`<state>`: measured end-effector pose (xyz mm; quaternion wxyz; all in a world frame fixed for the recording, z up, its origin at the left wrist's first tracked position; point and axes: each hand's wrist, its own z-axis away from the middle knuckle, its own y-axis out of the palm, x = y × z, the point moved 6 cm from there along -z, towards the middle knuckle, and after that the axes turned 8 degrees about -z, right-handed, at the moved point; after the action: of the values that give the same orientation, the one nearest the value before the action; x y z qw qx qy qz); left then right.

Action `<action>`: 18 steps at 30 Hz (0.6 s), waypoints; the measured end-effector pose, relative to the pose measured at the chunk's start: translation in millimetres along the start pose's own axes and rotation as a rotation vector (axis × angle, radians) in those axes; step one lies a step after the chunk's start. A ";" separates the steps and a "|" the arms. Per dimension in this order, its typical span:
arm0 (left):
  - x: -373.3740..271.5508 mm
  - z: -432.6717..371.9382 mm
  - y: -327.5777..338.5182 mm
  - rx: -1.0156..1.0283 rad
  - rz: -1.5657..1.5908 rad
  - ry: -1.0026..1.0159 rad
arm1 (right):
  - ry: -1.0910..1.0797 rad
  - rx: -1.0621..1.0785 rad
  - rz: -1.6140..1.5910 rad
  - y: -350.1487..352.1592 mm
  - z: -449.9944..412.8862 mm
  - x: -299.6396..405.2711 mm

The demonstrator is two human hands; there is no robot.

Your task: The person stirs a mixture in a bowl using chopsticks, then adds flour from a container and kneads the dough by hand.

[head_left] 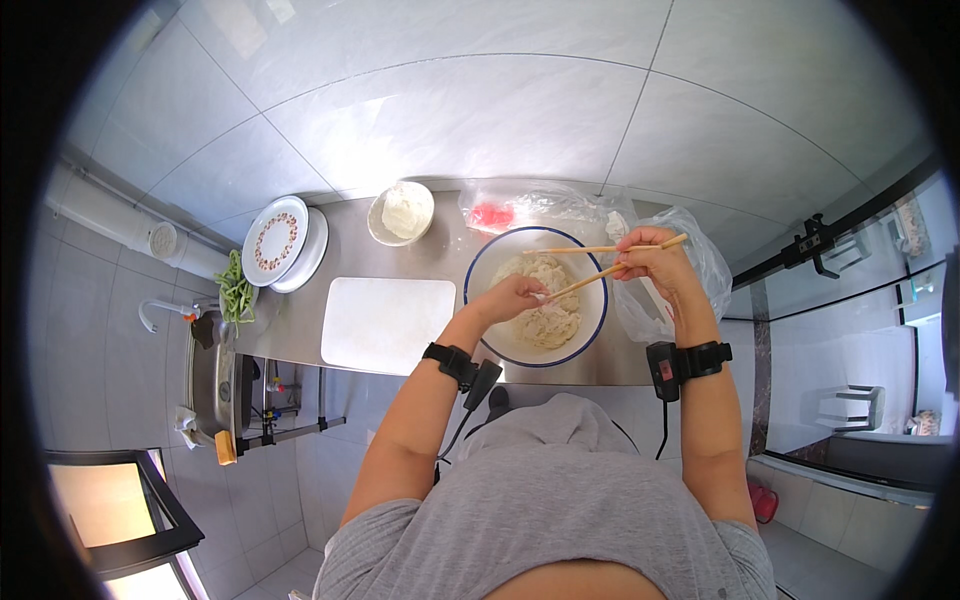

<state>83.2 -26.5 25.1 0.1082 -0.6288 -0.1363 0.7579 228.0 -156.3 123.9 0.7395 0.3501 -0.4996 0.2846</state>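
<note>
A white basin (604, 319) with a blue rim holds shaggy, pale flour dough (551, 326). My right hand (651, 259), over the basin's right side, grips a pair of wooden chopsticks (589, 282) spread apart. The upper stick reaches left across the basin. Its lower partner slants down to the dough, where the fingers of my left hand (514, 298) pinch its tip. Dough clings around those fingertips, and some of the dough is hidden under my left hand.
Left of the basin lies a white cutting board (388, 324), with a bowl of flour (403, 214) behind it. Plates (276, 240) and green beans (236, 291) stand farther left, near the sink (210, 375). Clear plastic bags (697, 247) lie right of and behind the basin.
</note>
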 end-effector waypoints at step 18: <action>-14.1 -6.4 -0.5 -0.097 -0.033 0.082 | -0.062 -0.078 -0.045 2.7 -2.7 -5.2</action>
<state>92.1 -30.3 37.3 0.0955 -0.6614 -0.1787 0.7222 225.7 -152.9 119.0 0.7430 0.3410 -0.5248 0.2372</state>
